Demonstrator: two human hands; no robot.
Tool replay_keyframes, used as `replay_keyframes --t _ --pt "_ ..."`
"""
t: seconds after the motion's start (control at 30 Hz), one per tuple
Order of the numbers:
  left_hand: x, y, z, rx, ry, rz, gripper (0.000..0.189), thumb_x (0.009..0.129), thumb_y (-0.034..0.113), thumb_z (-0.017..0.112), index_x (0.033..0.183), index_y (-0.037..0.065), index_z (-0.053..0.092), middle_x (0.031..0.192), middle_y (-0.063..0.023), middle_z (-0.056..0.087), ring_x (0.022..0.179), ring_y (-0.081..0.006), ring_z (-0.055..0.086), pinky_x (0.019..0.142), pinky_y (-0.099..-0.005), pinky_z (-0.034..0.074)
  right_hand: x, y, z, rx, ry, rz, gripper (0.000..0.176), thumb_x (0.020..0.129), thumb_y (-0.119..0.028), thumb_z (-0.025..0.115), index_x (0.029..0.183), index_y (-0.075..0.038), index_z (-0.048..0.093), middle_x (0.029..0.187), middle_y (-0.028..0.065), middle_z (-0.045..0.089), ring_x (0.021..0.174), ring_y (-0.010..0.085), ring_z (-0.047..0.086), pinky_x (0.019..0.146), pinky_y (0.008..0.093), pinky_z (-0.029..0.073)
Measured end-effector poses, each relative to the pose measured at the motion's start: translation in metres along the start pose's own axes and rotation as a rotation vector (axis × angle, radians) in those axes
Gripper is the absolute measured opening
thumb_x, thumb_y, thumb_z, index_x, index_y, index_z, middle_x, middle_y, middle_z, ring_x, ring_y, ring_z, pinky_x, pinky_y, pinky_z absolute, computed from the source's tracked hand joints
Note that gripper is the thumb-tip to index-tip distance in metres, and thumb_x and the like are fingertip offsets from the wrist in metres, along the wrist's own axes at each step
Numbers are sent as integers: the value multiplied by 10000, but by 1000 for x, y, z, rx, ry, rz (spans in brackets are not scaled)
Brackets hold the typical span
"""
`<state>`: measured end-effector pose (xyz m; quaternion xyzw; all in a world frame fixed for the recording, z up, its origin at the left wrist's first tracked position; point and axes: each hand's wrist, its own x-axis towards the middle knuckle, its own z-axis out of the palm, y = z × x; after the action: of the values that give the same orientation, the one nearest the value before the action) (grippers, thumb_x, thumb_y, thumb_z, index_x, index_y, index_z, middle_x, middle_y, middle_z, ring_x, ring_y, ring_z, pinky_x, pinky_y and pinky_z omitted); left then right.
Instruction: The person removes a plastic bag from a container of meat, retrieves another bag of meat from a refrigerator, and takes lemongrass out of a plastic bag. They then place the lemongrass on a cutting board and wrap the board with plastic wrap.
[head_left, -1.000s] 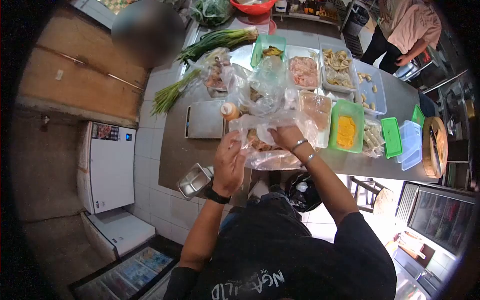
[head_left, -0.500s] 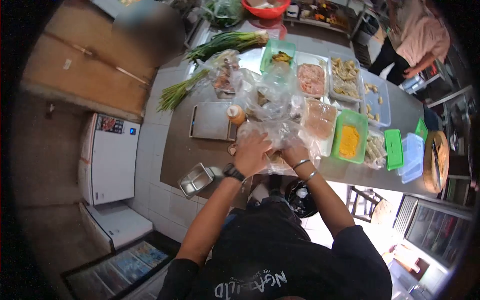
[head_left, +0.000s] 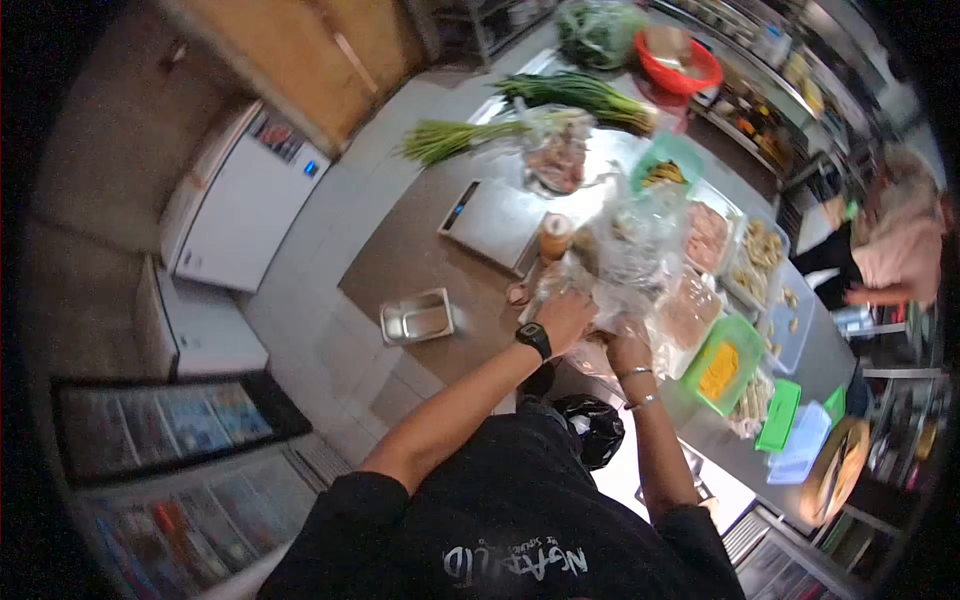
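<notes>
Both my hands are at a clear plastic bag (head_left: 588, 362) near the table's front edge. My left hand (head_left: 566, 318), with a black watch on its wrist, has its fingers closed on the bag's left side. My right hand (head_left: 629, 350), with bracelets on the wrist, grips the bag's right side. Something brownish shows between the hands, too blurred to make out. Just beyond lie more clear bags (head_left: 635, 240) and an orange-capped bottle (head_left: 555, 236). A tray of pale meat (head_left: 688, 310) sits right of my right hand.
A scale (head_left: 490, 225) and a metal container (head_left: 416, 318) are on the left. Green stalks (head_left: 460, 138) lie behind. A green tub of yellow food (head_left: 720, 370), lids (head_left: 779, 415) and a round board (head_left: 835, 470) stand right. Another person (head_left: 890, 235) is at the far right.
The view has turned, so the table and its contents appear rotated clockwise. My hands stay on the plastic bag, closer together. The other person appears further right and bent over.
</notes>
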<state>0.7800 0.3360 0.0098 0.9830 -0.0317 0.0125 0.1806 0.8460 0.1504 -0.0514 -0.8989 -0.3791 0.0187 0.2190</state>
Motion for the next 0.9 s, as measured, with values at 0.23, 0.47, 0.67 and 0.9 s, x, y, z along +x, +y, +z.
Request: replay_keyframes --t 0.23,0.47,0.67,0.9 --pt "-95 21 -89 -234 253 -36 444 829 281 671 1215 78 586 1387 -161 480 1335 -354 386 1101 -507 315 -27 -108 -123 210 -229 -120 274 920 -188 594 1138 -25 629 905 226 681 732 373 660 662 439 525" --pt "-285 -9 -113 -1045 -322 -259 497 928 399 608 1288 59 571 1365 -143 542 1263 -306 511 1060 -389 399 -69 -148 -80 53 -988 9 463 958 -456 494 1046 -41 678 819 217 692 757 425 666 696 493 529" --pt "-434 -33 -97 -1241 -47 -369 445 973 299 562 1354 71 525 1452 -132 458 1374 -282 385 1132 -412 302 -131 -142 61 50 -1426 386 567 986 -535 387 1101 -51 658 774 210 678 676 285 706 520 387 590" --pt "-580 -71 -109 -1374 176 -670 452 955 347 589 1313 70 569 1424 -131 491 1345 -269 427 1107 -426 334 -126 -275 99 213 -1463 427 580 1004 -445 381 982 69 649 843 188 693 650 298 703 544 362 593"
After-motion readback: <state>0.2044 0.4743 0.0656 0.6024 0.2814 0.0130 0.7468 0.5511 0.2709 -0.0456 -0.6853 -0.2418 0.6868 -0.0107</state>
